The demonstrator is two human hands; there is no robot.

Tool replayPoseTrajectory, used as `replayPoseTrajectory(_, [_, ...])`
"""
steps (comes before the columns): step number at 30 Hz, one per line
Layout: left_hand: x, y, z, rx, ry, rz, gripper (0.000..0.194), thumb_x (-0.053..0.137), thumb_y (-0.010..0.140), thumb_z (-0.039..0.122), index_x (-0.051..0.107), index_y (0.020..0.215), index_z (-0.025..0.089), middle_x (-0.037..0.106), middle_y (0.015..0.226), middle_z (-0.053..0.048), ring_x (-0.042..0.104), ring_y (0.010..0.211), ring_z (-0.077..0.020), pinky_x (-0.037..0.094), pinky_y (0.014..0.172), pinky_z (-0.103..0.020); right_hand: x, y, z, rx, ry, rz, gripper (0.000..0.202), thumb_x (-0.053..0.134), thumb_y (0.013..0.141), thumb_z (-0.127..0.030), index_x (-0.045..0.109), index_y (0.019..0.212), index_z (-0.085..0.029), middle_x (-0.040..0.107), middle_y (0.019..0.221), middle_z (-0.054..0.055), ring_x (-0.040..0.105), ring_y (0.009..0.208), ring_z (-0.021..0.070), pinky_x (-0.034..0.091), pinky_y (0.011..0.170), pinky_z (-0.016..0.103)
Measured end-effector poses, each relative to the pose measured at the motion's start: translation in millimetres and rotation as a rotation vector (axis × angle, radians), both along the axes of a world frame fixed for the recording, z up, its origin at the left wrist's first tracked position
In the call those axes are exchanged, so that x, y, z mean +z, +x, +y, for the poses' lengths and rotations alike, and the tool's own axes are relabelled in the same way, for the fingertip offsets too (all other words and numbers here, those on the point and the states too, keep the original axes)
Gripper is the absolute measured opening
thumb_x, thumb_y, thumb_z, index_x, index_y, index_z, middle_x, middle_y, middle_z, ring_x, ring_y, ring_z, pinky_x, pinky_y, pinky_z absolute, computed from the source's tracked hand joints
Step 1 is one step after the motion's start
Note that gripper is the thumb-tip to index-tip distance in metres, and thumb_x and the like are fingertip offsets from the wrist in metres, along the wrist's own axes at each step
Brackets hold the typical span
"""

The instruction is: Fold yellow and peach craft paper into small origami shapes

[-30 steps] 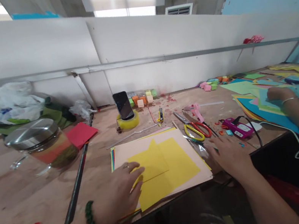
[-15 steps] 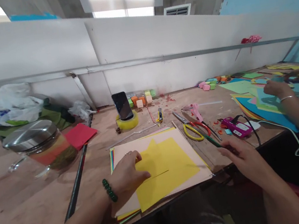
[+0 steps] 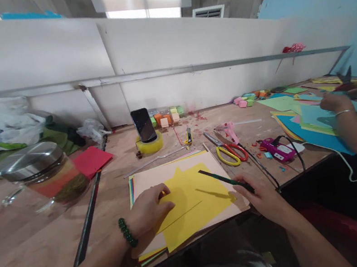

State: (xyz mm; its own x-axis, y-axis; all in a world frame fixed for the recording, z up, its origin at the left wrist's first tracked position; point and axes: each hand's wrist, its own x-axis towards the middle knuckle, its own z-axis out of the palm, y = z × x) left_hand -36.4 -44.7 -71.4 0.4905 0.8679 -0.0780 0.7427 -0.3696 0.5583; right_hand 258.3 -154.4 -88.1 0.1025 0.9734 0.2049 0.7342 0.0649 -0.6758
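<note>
Yellow paper sheets [image 3: 194,220] lie on a stack headed by a pale peach sheet [image 3: 239,203], with coloured edges below. A thin dark line crosses the yellow paper. My left hand [image 3: 148,210], with a green bead bracelet, rests on the left part of the yellow paper, its thumb and forefinger apart and nothing between them. Over the right side of the stack, my right hand [image 3: 258,193] is closed around a slim green craft knife [image 3: 226,180]. Its narrow blade points up and left, above the paper, and casts a shadow.
Scissors [image 3: 226,150], a yellow box cutter [image 3: 188,136] and a pink glue gun [image 3: 230,132] lie behind the stack. A phone [image 3: 143,126] leans on a tape roll [image 3: 149,145]. A lidded glass jug [image 3: 42,176] stands left; a purple power strip [image 3: 278,149] and another person's hand [image 3: 335,103] are right.
My right hand has brought the craft knife left from the table's right edge to over the yellow paper. My left hand has drawn back slightly, exposing more of the dark line.
</note>
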Motion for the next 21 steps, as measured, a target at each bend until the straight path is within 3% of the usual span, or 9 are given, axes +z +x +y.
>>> replayPoseTrajectory(4, [4.3,2,3,-0.104,-0.075,-0.090,0.010,0.056,0.069,0.029,0.055,0.067,0.019,0.060,0.068,0.001,0.054,0.069,-0.0180,0.040,0.064,-0.028,-2.8,-7,5,0.066,0.028,-0.002,0.025,0.044,0.091,-0.037,0.062,0.096,-0.019,0.068,0.093,0.007,0.063,0.088,0.0217,0.049,0.076,0.033])
replayPoseTrajectory(13, [0.7,-3,10,-0.218,-0.136,-0.233,0.022,0.058,0.074,0.039,0.053,0.067,0.019,0.058,0.065,0.002,0.051,0.065,-0.0149,0.043,0.063,-0.025,0.1,-14,6,0.225,-0.031,-0.122,0.024,0.046,0.092,-0.027,0.067,0.101,-0.020,0.063,0.085,0.005,0.061,0.075,0.0182,0.047,0.067,0.029])
replayPoseTrajectory(16, [-2.3,-2,6,-0.193,0.001,-0.151,0.018,0.061,0.073,0.031,0.064,0.084,0.017,0.066,0.080,-0.003,0.057,0.077,-0.0210,0.046,0.074,-0.033,1.6,-12,-3,0.232,-0.059,-0.132,0.024,0.046,0.093,-0.026,0.067,0.102,-0.021,0.063,0.086,0.005,0.062,0.075,0.0174,0.047,0.066,0.027])
replayPoseTrajectory(18, [-3.6,-1,2,-0.216,0.225,-0.055,0.035,0.062,0.076,0.027,0.064,0.110,0.018,0.067,0.106,-0.010,0.057,0.100,-0.0281,0.041,0.092,-0.046,2.4,-11,-10,0.224,-0.077,-0.132,0.024,0.046,0.093,-0.025,0.067,0.103,-0.021,0.064,0.089,0.006,0.063,0.077,0.0176,0.049,0.067,0.028])
replayPoseTrajectory(21, [-5.8,1,-3,-0.347,0.432,0.068,0.050,0.054,0.087,0.025,0.049,0.136,0.025,0.048,0.143,-0.013,0.040,0.131,-0.0319,0.021,0.108,-0.059,2.6,-11,-17,0.216,-0.082,-0.119,0.024,0.046,0.093,-0.023,0.066,0.105,-0.021,0.064,0.093,0.006,0.064,0.083,0.0187,0.050,0.073,0.029])
